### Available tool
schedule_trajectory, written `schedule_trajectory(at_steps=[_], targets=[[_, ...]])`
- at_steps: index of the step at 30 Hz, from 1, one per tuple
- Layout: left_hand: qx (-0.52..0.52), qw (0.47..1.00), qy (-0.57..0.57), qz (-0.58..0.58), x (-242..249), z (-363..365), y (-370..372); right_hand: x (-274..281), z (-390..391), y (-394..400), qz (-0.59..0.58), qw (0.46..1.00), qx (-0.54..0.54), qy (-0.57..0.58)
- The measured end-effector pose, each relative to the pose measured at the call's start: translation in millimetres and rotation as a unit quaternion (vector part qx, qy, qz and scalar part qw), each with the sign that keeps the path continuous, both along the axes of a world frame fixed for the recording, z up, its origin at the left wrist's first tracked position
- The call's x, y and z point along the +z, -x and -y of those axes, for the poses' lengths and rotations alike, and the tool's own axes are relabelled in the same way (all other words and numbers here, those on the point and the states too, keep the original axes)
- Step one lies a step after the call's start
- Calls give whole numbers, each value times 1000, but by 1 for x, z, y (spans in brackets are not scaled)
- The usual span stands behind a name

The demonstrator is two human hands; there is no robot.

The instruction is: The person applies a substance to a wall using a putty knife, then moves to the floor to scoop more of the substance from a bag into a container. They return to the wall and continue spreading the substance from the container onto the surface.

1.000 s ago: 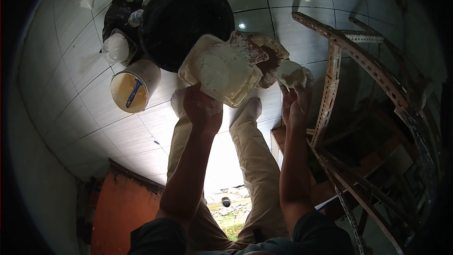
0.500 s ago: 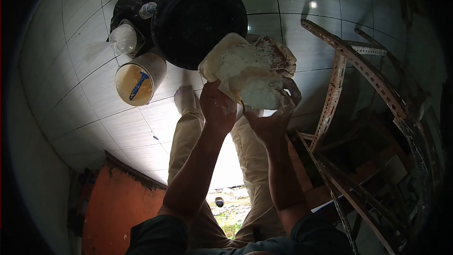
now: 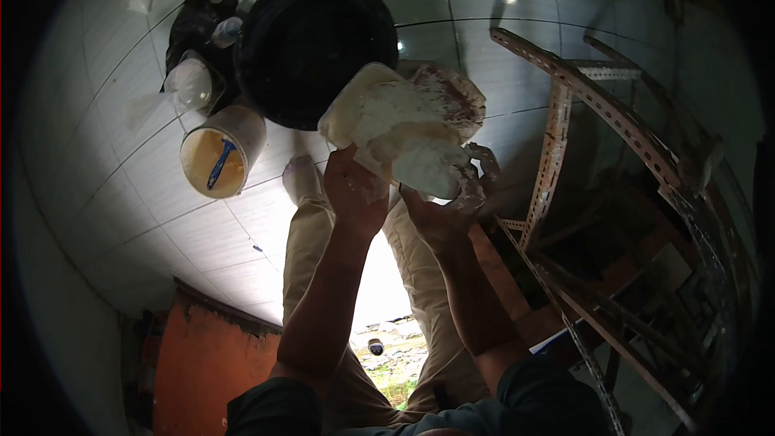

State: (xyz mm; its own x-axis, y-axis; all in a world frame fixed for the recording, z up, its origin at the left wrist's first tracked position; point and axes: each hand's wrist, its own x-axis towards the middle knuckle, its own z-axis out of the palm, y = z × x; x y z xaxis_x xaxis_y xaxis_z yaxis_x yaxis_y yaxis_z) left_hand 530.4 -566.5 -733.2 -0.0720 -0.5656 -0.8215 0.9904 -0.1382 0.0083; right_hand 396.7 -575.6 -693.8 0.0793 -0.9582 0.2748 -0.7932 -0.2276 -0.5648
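Grips a pale plastic tray [image 3: 333, 119] of white paste [image 3: 391, 105] by its near left edge with the left hand [image 3: 353, 192], fingers partly hidden. Holds a white-coated piece [image 3: 426, 168] between spread fingers of the right hand [image 3: 446, 214]. Has a black basin [image 3: 311, 48] farther left, a bucket [image 3: 249, 139] nearer left, a slotted-metal frame [image 3: 555, 121] right.

Left hand [image 3: 353, 190] has its fingertips hidden under a pale, squarish plastic tub [image 3: 343, 117], which also covers part of the round black basin's [image 3: 315, 40] rim; basin interior too dark to read. White, lumpy mass [image 3: 424, 168] at the right hand [image 3: 448, 214]: material unclear. Rusty perforated-metal rack [image 3: 547, 157] runs off the bottom edge; small blue fleck [image 3: 257, 249] too tiny to identify.
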Motion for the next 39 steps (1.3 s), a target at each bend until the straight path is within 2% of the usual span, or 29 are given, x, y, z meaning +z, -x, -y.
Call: schedule_trajectory(at_steps=[1, 2, 4, 5, 8, 9, 10, 11, 12, 13, 15, 16, 18, 19, 20, 22, 23, 24, 26, 27, 28, 30, 32, 33, 34, 36, 39], targets=[[-10, 992, -116, 56, 34, 27, 4, -4, -4, -2, 47, 998, -42, -8], [-15, 993, -110, 51, 31, 28, 5, -7, -3, 3, 41, 998, -46, -1], [-11, 999, -8, 29, 15, 15, 1, 17, 22, -4, 34, 995, 36, 83], [-31, 998, 48, 26, 5, 6, -5, 13, 17, -5, 6, 1000, 25, -2], [-7, 999, 31, 11, 9, 11, -2, 30, 26, 0, -7, 998, 60, 29], [-3, 999, 29, 14, 10, 11, -4, 16, 13, 2, -79, 990, 111, 24], [-1, 1000, 18, 11, 11, 13, -5, 9, 5, -1, -78, 990, 115, 24], [2, 1000, 10, 5, 14, 16, -4, 5, -3, -4, 38, 999, 9, -31], [5, 1000, 15, 3, 19, 19, -2, 8, 1, -8, 152, 980, -98, -82], [-2, 1000, 13, 18, 26, 23, 0, 11, 10, -5, 150, 982, -94, -74], [1, 999, 11, 32, 28, 28, -1, 21, 27, 4, 116, 988, 18, 101], [-20, 999, 11, 30, 25, 25, -2, 26, 30, 4, 115, 988, 27, 99], [-40, 999, 9, 25, 28, 23, -1, 38, 30, 4, -54, 998, 39, -11], [-39, 999, 4, 29, 32, 26, -3, 46, 35, 8, -78, 993, 90, 20], [-36, 999, -2, 37, 34, 28, -5, 48, 36, 8, -77, 992, 96, 20], [-20, 999, -29, 36, 25, 22, -12, 53, 34, 4, 4, 992, -120, -42], [-10, 998, -49, 33, 19, 19, -14, 56, 39, 5, -12, 982, -168, -85], [3, 998, -55, 38, 13, 13, -16, 49, 41, 11, -8, 984, -156, -91], [64, 997, -2, 36, 1, 7, -17, 19, 42, 32, 252, 922, -246, -164], [71, 997, -3, 41, 0, 7, -19, 0, 39, 44, 216, 906, -310, -192], [75, 996, -37, 35, -2, 8, -21, -21, 36, 52, 220, 905, -306, -195], [72, 994, -71, 33, -8, 4, -24, -65, 29, 66, 402, 835, -311, -212], [87, 994, 34, 54, -23, -5, -23, -110, 19, 81, 374, 861, -259, -227], [80, 995, 36, 55, -22, -3, -26, -129, 18, 86, 249, 933, -182, -184], [60, 995, 58, 55, -20, -2, -28, -128, 25, 80, 250, 932, -188, -184], [37, 995, 76, 53, -21, -7, -29, -126, 37, 68, 90, 953, -171, -232], [48, 994, 79, 60, -25, -8, -29, -148, 42, 65, 83, 961, -143, -223]])
